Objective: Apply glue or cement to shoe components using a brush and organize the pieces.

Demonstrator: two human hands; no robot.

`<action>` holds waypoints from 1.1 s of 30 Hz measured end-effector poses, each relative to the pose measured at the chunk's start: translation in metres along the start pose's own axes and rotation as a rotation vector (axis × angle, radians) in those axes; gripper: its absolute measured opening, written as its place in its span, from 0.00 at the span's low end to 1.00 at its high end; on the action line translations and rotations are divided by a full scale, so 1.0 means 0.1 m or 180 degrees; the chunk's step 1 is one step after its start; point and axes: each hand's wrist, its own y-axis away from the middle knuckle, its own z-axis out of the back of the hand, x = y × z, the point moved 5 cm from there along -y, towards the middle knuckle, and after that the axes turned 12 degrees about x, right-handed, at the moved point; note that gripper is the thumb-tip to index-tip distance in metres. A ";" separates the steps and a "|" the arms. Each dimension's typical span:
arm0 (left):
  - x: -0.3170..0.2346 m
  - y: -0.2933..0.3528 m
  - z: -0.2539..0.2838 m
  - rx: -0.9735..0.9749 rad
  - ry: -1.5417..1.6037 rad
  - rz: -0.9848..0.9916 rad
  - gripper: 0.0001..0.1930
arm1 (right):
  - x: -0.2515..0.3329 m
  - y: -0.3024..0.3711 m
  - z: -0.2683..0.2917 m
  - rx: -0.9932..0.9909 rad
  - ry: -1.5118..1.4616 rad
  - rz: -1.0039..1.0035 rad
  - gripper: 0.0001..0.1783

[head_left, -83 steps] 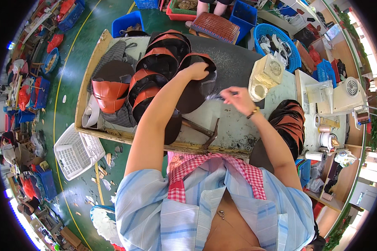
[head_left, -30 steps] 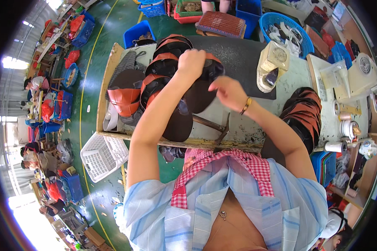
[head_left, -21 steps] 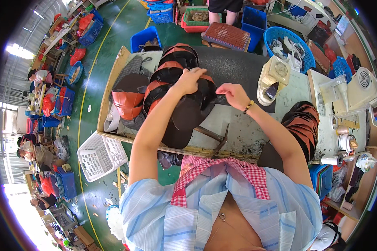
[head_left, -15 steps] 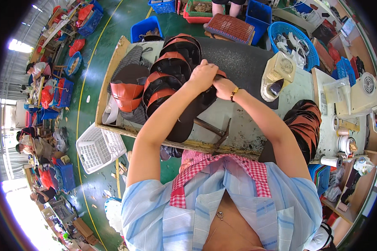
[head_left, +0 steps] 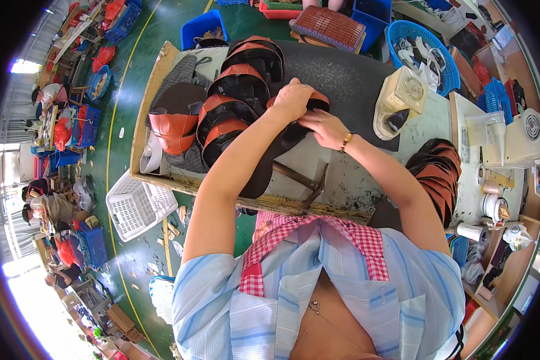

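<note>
The orange-and-black piece (head_left: 321, 97) being worked stands near the middle of the frame, a little above center, over the front edge of the dark mat (head_left: 345, 75). The left hand (head_left: 294, 99) is at its rim, its fingers curled in and apparently pinching the edge. The right hand (head_left: 325, 129) meets it just below, fingers drawn together and pointing toward the rim; their tips are hidden, so whether they pinch anything cannot be told.

The step in hand looks like shaping or pressing the rim by hand. The next move seems to call for a steady left hold while the right fingers work along the edge, without bumping the row of similar pieces (head_left: 241, 84) just to the left.

The hammer (head_left: 297, 176) lies untouched on the surface (head_left: 357, 180), below the hands. The cream-colored device (head_left: 405, 93) stands right of the mat's middle, and a nested stack of pieces (head_left: 438, 177) leans at the right of the frame.
</note>
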 end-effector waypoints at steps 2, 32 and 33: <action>0.05 -0.01 -0.03 -0.0077 0.0007 -0.0038 0.21 | 0.33 -0.07 0.02 -0.0179 0.0052 -0.0311 0.48; 1.00 2.25 0.45 0.0077 0.1796 0.1590 0.16 | 0.70 0.63 0.45 -0.1109 -0.2156 -0.0448 0.12; 1.13 2.45 0.10 -0.0065 0.2154 0.1782 0.15 | 0.70 0.59 0.37 -0.0635 -0.2176 -0.0673 0.12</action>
